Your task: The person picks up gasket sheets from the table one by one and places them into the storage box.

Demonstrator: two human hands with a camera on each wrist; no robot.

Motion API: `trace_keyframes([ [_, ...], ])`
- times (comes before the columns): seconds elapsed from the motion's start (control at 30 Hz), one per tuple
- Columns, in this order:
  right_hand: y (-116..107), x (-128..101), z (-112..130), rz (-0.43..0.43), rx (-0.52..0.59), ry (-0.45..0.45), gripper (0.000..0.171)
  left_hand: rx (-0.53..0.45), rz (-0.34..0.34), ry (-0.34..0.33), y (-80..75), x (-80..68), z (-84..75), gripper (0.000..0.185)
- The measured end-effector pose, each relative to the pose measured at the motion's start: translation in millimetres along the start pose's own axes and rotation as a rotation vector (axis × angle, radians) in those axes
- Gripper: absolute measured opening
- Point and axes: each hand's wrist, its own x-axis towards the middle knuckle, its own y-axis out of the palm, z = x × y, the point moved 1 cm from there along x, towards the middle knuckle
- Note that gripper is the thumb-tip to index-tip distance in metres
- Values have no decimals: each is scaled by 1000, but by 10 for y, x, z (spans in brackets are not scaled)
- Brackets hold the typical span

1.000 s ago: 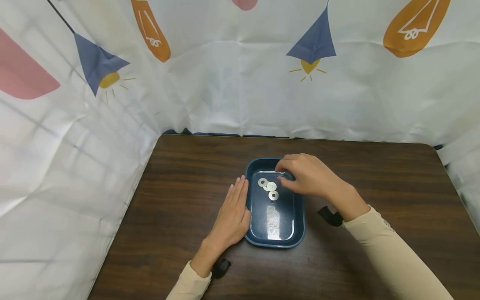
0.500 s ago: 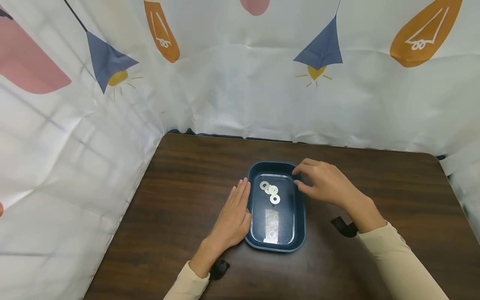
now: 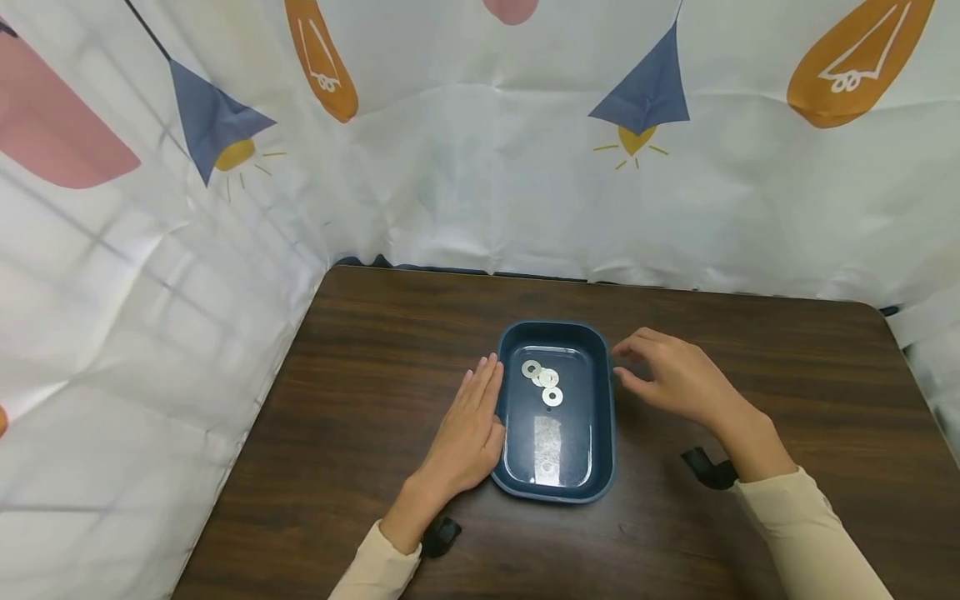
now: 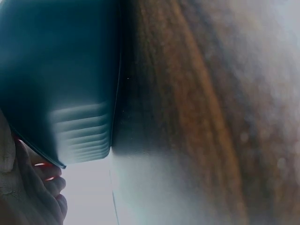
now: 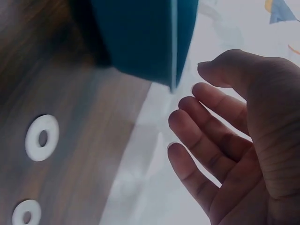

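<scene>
**Status.** Washers [image 3: 548,377] lie in the tray [image 3: 557,326]. Two more washers [image 5: 42,138] lie on the table [image 3: 360,375], seen only in the right wrist view; the head view does not show them and the hand probably hides them. In my judgement the work is part done: some washers are inside the tray, at least two are outside it, and neither hand holds one.

**Container.** The tray is a dark blue, shallow rectangle standing mid-table with its long side running away from the person. At least three flat metal washers sit in its far half, in a loose cluster, two of them overlapping (there may be a fourth beneath, which I cannot confirm). The near half holds nothing but a glare patch.

**Left hand** [image 3: 465,433]. It lies flat on the table, palm down, with the fingers straight and pressed together. Its inner edge is against the tray's left wall.

**Right hand** [image 3: 678,379]. It is just right of the tray's far corner and apart from the rim. The fingers [image 5: 206,117] are loosely curved and slightly spread, gripping nothing.

**Other.** A black strap [image 3: 441,533] is on the left wrist. A printed sheet [image 3: 480,167] hangs behind the table and to its left.
</scene>
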Motion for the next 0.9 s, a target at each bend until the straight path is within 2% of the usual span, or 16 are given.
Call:
trace_keyframes([
  [0.4,103,-196,-225,-38,-27,22,29,1,4,6,1,0,16,74],
  [0.73,206,-355,-454,20,-39,127,32,-15,14,-4,5,-1,6,75],
  [0.9,277,-381,-516,27,-21,148,30,-15,15,-4,9,1,22,75],
])
